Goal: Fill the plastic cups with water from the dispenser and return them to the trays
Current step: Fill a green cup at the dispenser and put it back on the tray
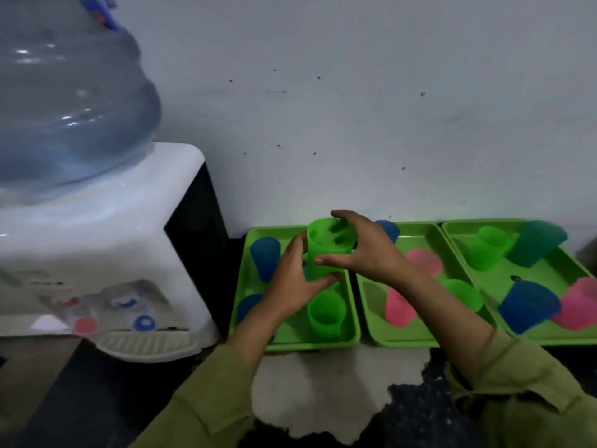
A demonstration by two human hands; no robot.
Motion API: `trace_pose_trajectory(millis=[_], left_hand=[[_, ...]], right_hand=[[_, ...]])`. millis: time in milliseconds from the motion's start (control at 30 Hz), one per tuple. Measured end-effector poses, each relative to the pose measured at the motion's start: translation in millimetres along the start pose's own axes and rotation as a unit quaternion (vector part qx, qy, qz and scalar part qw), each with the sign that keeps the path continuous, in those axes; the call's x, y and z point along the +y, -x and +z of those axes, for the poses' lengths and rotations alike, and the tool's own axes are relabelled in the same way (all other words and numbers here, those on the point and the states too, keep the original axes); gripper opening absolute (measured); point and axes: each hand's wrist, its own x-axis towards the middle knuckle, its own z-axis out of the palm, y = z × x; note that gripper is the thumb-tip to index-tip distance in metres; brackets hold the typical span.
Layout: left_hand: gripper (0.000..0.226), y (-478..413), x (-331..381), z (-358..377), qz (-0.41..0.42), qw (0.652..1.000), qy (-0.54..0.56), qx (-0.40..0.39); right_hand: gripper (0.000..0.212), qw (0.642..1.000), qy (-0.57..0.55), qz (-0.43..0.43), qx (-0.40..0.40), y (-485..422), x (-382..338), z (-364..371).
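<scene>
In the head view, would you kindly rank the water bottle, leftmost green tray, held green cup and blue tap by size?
1. water bottle, though partly cropped
2. leftmost green tray
3. held green cup
4. blue tap

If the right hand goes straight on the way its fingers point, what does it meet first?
The green cup, which the right hand grips; beyond it probably the blue cup, depth unclear.

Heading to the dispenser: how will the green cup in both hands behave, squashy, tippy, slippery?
The green cup looks thin-walled, shadows showing through it, so it probably flexes under a squeeze. Tall and narrow, likely light, so apt to tip. Smooth plastic may slip once wet.
</scene>
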Motion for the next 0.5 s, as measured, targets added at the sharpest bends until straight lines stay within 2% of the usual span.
trace_pose_trajectory(millis=[200,333,500], left_hand=[[0.066,74.5,-23.0,-82.4,-0.008,0.999,0.034,0.027],[0.065,115.4,-46.8,-131.0,-0.034,0.999,0.019,0.025],[0.066,161.6,-82.9,-178.9,-0.095,0.995,0.009,0.011]], right_hand=[[0.089,1.0,-0.021,-0.02,-0.001,27.8,-70.5,88.1],[0.086,0.993,-0.105,0.031,-0.049,40.4,-109.8,138.6],[0.053,0.988,-0.136,0.067,0.006,45.1,-144.4,196.2]])
